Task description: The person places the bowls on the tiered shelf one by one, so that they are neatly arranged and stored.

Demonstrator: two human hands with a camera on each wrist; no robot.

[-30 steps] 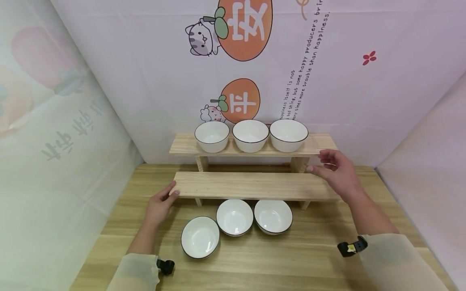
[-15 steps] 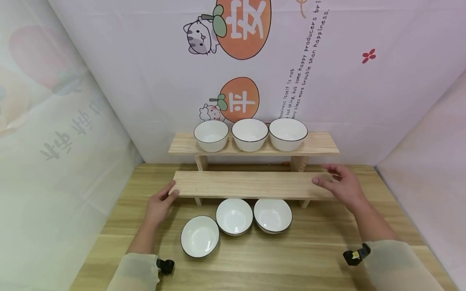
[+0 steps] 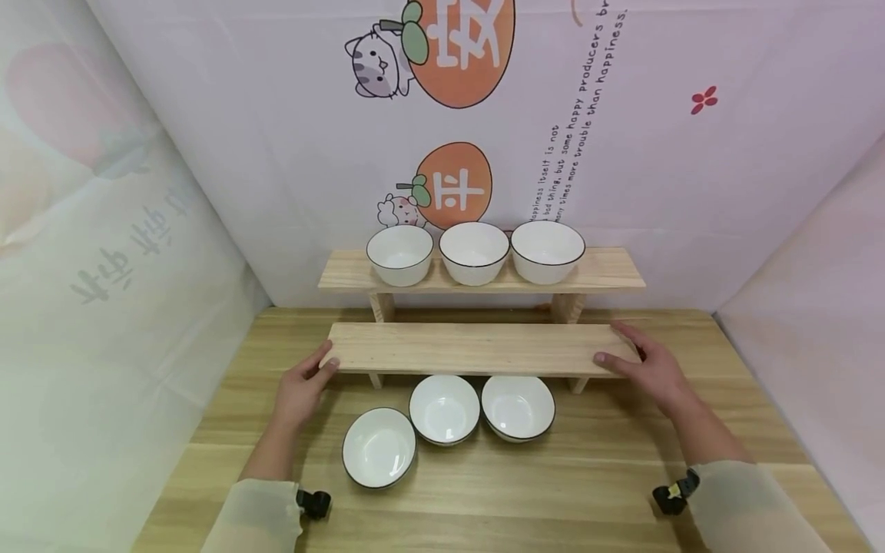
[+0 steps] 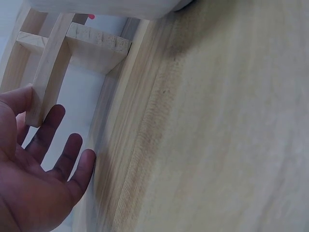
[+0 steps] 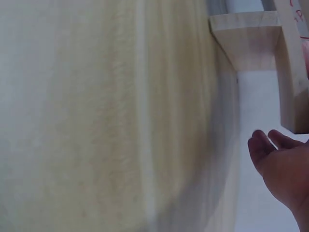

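A two-tier wooden shelf stands on the table, its lower board (image 3: 470,349) in front of the raised upper board (image 3: 611,269). My left hand (image 3: 301,388) grips the left end of the lower board, thumb on top; the left wrist view shows the index finger under it and the other fingers apart. At the right end, my right hand (image 3: 655,372) holds the same board between thumb and fingers. In the right wrist view some right fingers (image 5: 260,145) hang below the board end; the thumb is hidden there.
Three white dark-rimmed bowls (image 3: 473,265) stand in a row on the upper board. On the table (image 3: 525,499) in front are a left bowl (image 3: 379,449), a middle bowl (image 3: 444,411) and a right bowl (image 3: 518,407). A printed cloth (image 3: 297,153) hangs behind.
My right hand has come down from beside the upper board to the right end of the lower board and taken hold there. The left hand and the bowls have stayed put.
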